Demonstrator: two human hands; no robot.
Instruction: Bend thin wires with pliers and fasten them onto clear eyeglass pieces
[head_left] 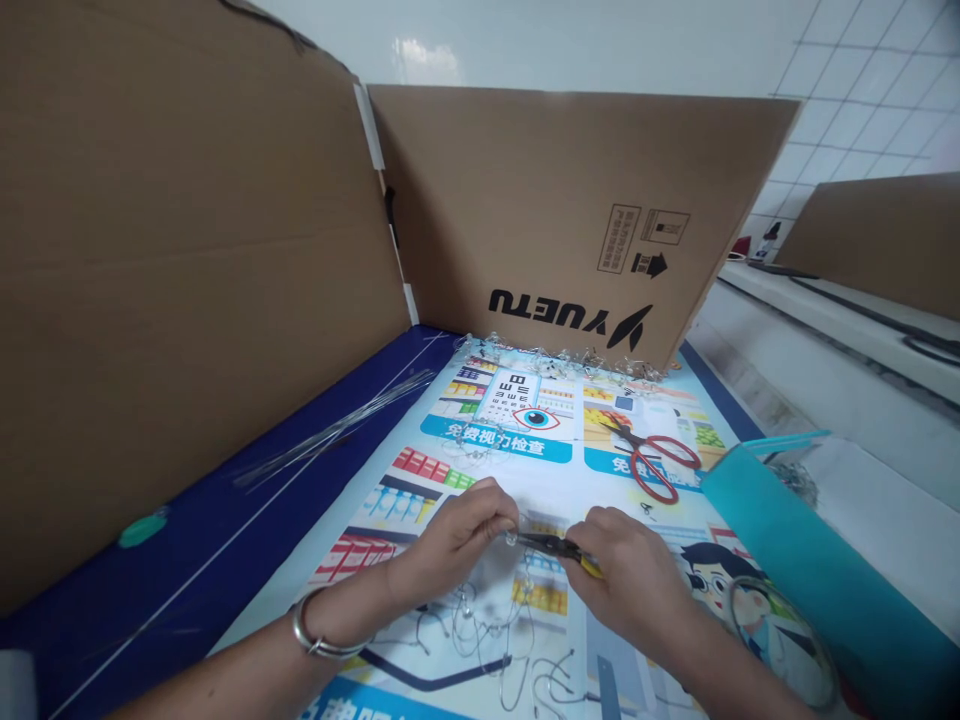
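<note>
My left hand (pixel 454 540) pinches a small clear bead on a wire (pixel 511 538) between finger and thumb. My right hand (pixel 622 570) grips needle-nose pliers (pixel 551 548) with yellow handles, and their black jaws reach the bead. Loose bent wires with clear beads (pixel 480 630) lie on the printed poster (pixel 420 480) just below both hands. A metal bangle (pixel 321 628) circles my left wrist.
Red-handled scissors (pixel 651 455) lie on the poster. Beaded wire pieces (pixel 562 358) line its far edge, and straight wires (pixel 337 430) lie on blue cloth at left. A teal bag (pixel 810 540) stands at right, with cardboard panels (pixel 562 210) behind.
</note>
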